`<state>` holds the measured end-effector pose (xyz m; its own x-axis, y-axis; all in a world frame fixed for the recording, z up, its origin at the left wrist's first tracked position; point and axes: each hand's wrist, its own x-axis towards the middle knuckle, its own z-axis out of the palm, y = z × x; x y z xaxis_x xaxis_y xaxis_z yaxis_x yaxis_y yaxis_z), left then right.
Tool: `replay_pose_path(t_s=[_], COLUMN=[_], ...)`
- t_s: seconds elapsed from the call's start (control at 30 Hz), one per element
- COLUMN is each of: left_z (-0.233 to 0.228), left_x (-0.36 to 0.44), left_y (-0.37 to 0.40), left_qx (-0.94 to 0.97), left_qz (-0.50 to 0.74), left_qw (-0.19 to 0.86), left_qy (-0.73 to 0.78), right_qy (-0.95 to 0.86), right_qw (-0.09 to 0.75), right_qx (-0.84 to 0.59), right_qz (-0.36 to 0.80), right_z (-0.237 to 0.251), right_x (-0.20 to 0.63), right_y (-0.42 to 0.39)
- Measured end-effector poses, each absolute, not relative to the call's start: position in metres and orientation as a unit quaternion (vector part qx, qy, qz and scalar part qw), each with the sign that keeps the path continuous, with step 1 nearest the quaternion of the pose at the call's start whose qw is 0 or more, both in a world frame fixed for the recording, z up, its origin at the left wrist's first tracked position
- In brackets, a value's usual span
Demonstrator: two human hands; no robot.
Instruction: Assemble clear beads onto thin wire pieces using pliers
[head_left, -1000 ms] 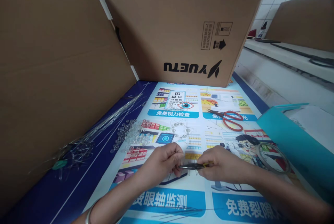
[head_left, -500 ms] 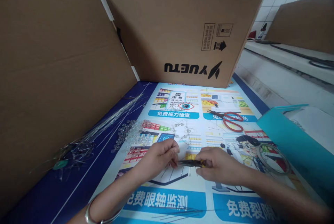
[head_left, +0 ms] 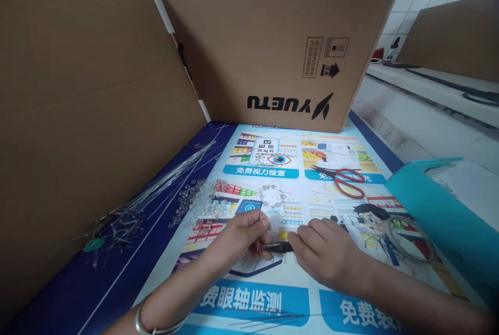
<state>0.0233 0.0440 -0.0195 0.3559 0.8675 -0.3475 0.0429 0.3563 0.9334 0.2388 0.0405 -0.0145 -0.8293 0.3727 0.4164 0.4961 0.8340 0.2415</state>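
Note:
My left hand (head_left: 251,232) pinches a thin wire (head_left: 258,241) between thumb and fingers. Closed around the handles of dark-jawed pliers (head_left: 277,247) is my right hand (head_left: 327,252); the fingers cover most of the handles. The plier tips point left and meet the wire just below my left fingertips. Beyond my hands, a ring of clear beads on wire (head_left: 272,195) lies on the printed sheet. A heap of loose clear beads (head_left: 202,201) lies to the left of it.
Red-handled scissors (head_left: 349,183) lie at the back right, with a wire coil (head_left: 411,239) nearer. A teal box (head_left: 440,215) stands at right. Long wires (head_left: 167,176) and a tangled wire bunch (head_left: 120,228) lie left. Cardboard panels (head_left: 273,43) rise behind and left. Loose wires (head_left: 268,319) lie in front.
My right hand has turned over so its back and knuckles now show, and the pliers have turned with it. My left hand stays nearly in place, with the wire now more visible.

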Motion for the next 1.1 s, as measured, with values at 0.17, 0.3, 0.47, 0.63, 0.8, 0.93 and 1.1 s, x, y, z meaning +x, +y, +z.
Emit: replay_pose_path(t_s=[0.17, 0.3, 0.47, 0.63, 0.8, 0.93, 1.1], left_z=[-0.0205, -0.0217, -0.0238, -0.0273, -0.0295, -0.0291, -0.0273], left_x=[0.0256, 0.0280, 0.0295, 0.0289, 0.0288, 0.0291, 0.0294], left_y=[0.0434, 0.0424, 0.0415, 0.0411, 0.0408, 0.0407, 0.0414], left_qx=[0.452, 0.414, 0.401, 0.400, 0.390, 0.395, 0.395], left_qz=[0.312, 0.322, 0.324, 0.327, 0.327, 0.323, 0.317], left_qw=[0.686, 0.714, 0.729, 0.732, 0.739, 0.736, 0.735], left_qy=[0.476, 0.464, 0.452, 0.444, 0.441, 0.445, 0.451], right_qy=[-0.941, -0.941, -0.940, -0.942, -0.943, -0.944, -0.943], right_qw=[0.174, 0.179, 0.185, 0.180, 0.177, 0.173, 0.170], right_qx=[-0.194, -0.182, -0.179, -0.177, -0.179, -0.179, -0.187], right_qz=[-0.218, -0.224, -0.223, -0.222, -0.220, -0.217, -0.216], right_z=[-0.0088, -0.0070, -0.0092, -0.0112, -0.0116, -0.0118, -0.0102], right_x=[0.2392, 0.2377, 0.2363, 0.2361, 0.2359, 0.2356, 0.2350], right_y=[0.0386, 0.0373, 0.0372, 0.0366, 0.0360, 0.0359, 0.0352])
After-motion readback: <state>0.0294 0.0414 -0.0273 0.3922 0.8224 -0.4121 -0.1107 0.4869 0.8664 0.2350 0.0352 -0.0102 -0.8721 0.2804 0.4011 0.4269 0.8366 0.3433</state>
